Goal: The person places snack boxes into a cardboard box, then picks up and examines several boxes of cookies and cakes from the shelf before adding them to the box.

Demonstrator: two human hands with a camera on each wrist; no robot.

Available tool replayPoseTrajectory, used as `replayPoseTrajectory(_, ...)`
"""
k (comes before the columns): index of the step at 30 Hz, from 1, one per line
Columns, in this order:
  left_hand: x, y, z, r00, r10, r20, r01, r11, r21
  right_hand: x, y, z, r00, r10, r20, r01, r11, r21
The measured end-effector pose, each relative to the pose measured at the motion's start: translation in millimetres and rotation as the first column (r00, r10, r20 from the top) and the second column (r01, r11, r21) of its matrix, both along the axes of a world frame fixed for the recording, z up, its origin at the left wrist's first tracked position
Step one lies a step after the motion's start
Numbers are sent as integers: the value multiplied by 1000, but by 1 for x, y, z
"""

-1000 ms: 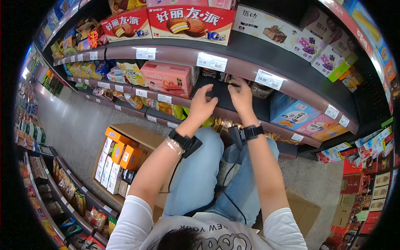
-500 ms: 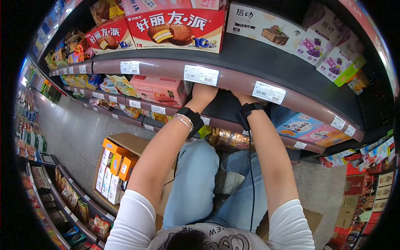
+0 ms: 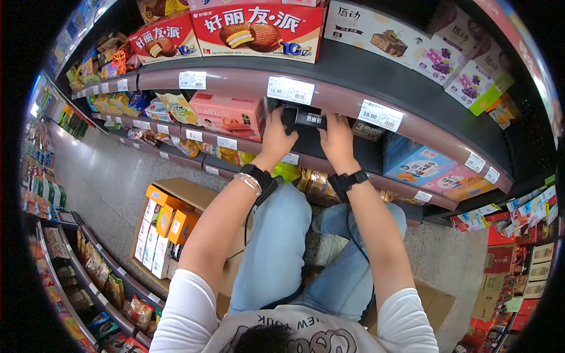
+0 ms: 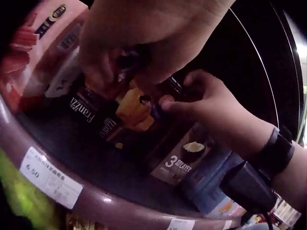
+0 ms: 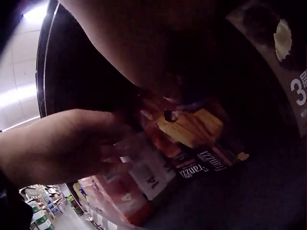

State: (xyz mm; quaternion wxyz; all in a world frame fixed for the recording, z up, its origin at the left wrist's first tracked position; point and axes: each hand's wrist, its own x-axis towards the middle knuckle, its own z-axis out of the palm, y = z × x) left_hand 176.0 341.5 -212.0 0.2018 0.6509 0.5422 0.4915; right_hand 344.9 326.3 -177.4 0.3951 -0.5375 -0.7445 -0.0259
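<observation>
Several dark Franzzi boxes with a yellow cookie picture [image 4: 132, 112] stand side by side on the lower shelf [image 4: 57, 139]. My left hand [image 3: 278, 140] reaches in at their left, thumb spread away from the fingers; its fingertips are partly hidden in shadow. At the right side of a dark box [image 3: 310, 117] my right hand [image 3: 337, 141] grips the edge, thumb on the front in the left wrist view, fingers farther back. Left of them is a pink Franzzi box [image 3: 229, 115]; a dark "3 layer" box [image 4: 180, 155] stands to the right.
The upper shelf's lip [image 3: 235, 82] with price tags overhangs my hands. Red pie boxes [image 3: 259, 32] and white bar boxes [image 3: 376, 38] stand above. Blue and pink boxes [image 3: 418, 162] sit at right. An open carton [image 3: 182, 188] of orange and white boxes is on the floor.
Both hands reached deep under the upper shelf's lip, then drew partly back, and now stand at the dark boxes. A dark box between them shows nearer the shelf front.
</observation>
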Motion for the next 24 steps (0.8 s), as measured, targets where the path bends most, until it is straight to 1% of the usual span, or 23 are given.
replayPoseTrajectory(3, -11, -14, -4, 997, -43, -62, 43, 999, -3, -7, -29, 19, 994, 74, -78, -79, 995, -56)
replayPoseTrajectory(4, -12, -18, -5, 998, -50, -44, 52, 998, 34, -8, -37, 23, 989, 103, -103, -108, 993, -38)
replayPoseTrajectory(7, -13, -30, 1, 996, -84, -8, 84, 996, -2, -9, -57, 37, 981, 134, -137, -146, 986, -81)
replayPoseTrajectory(10, -14, -35, 4, 983, -177, 43, 174, 984, 48, -6, -63, 40, 978, 138, -155, -152, 985, -80)
replayPoseTrajectory(11, -13, -35, 5, 978, -193, 85, 190, 981, 43, -5, -61, 40, 980, 134, -145, -144, 988, -62)
replayPoseTrajectory(13, -10, -34, 7, 961, -220, 166, 217, 975, 36, -3, -54, 37, 983, 129, -127, -133, 991, -25)
replayPoseTrajectory(16, -8, -34, 10, 970, -137, 201, 163, 979, -124, 0, -36, 33, 988, 79, -133, -81, 997, -12)
replayPoseTrajectory(17, -10, -33, 10, 972, -148, 182, 175, 974, -142, 3, -29, 35, 993, 23, -115, -35, 994, -104)
replayPoseTrajectory(19, -16, -28, 7, 975, -169, 147, 194, 964, -179, 10, -7, 29, 999, -12, -43, 8, 996, -88)
replayPoseTrajectory(20, -19, -26, 5, 978, -158, 135, 181, 966, -185, 14, 5, 24, 1000, -26, 10, 26, 999, -27)
replayPoseTrajectory(21, -22, -25, 3, 981, -154, 121, 175, 966, -189, 18, 17, 19, 999, -37, -1, 36, 990, -136)
replayPoseTrajectory(23, -29, -22, 0, 985, -145, 97, 162, 966, -202, 23, 37, 10, 990, -123, 65, 135, 961, -241)
replayPoseTrajectory(24, -30, -22, 2, 987, -124, 102, 145, 962, -234, 31, 57, -7, 998, -56, 30, 59, 994, -97)
